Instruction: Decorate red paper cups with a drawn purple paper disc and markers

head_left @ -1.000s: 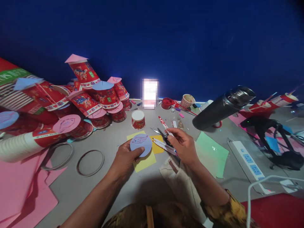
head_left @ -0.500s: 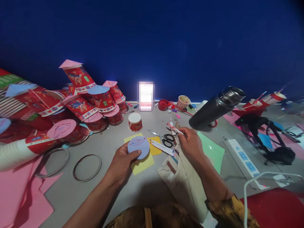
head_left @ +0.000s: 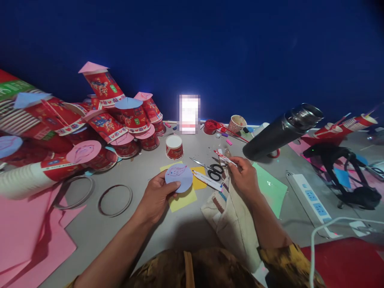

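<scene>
My left hand (head_left: 157, 196) pinches a pale blue paper disc (head_left: 179, 177) with a pink drawing, held just above a yellow paper square (head_left: 183, 199) on the grey table. My right hand (head_left: 245, 178) is closed around a red-and-white pen (head_left: 223, 157) that points up and left, over a beige cloth pouch (head_left: 232, 218). Two more white pens (head_left: 208, 181) and black-handled scissors (head_left: 211, 171) lie between the hands.
A heap of red paper cups (head_left: 99, 120) with paper lids fills the left. Two wire rings (head_left: 115, 200) and pink sheets (head_left: 27, 236) lie front left. A black flask (head_left: 280, 132), green paper (head_left: 270, 186), a power strip (head_left: 310, 198) and a single cup (head_left: 174, 147) stand around.
My right hand has lifted a pen from beside the scissors and moved right and slightly away. My left hand keeps the blue disc in about the same place.
</scene>
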Motion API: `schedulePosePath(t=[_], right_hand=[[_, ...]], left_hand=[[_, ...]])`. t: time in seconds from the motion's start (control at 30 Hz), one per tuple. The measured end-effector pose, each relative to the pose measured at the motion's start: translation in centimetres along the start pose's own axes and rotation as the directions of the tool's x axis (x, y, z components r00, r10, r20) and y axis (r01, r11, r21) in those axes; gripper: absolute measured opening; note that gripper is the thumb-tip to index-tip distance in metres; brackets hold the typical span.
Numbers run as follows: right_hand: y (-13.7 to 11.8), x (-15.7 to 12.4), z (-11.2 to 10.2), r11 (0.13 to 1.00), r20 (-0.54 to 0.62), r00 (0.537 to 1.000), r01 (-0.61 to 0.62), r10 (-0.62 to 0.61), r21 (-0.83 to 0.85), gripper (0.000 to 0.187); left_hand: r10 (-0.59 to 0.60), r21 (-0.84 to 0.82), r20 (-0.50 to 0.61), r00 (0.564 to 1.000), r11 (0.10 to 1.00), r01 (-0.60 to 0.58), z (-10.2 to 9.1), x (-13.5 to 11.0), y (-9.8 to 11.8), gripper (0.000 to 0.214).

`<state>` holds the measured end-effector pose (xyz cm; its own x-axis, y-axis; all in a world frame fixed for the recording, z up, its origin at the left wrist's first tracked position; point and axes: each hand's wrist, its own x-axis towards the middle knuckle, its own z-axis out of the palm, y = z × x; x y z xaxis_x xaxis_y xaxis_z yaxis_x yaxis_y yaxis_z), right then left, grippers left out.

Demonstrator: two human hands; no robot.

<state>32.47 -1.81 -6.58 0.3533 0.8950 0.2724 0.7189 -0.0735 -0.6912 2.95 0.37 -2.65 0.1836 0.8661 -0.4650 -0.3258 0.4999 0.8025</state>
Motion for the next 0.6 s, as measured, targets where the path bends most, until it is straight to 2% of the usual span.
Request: schedulePosePath(t=[0.13, 0.33, 0.53, 0.6], right_hand=[[0.0, -0.3, 0.1, 0.999, 0.038, 0.998, 0.045, -0.045, -0.005, 0.033], [0.3, -0.4, -0.1, 0.998, -0.008, 0.998, 0.069, -0.069, 0.001, 0.031], [0.3, -1.5, -0.8, 0.999, 0.135, 0.990, 0.034, -0.034, 0.001, 0.028], [0.2, -2.1, -1.0, 1.000, 0.142, 0.990, 0.023, -0.022, -0.004, 0.028]], left_hand=[[0.095, 0.090, -0.018, 0.995, 0.992, -0.093, -0.2, 0.1, -0.2, 0.050], [0.161, 0.129, -0.026, 0.987, 0.979, -0.157, -0.3, 0.2, -0.3, 0.042], [0.176, 0.117, -0.047, 0.983, 0.979, -0.169, -0.3, 0.1, -0.1, 0.036], [0.168, 0.102, -0.049, 0.985, 0.981, -0.162, -0.3, 0.1, 0.0, 0.036]])
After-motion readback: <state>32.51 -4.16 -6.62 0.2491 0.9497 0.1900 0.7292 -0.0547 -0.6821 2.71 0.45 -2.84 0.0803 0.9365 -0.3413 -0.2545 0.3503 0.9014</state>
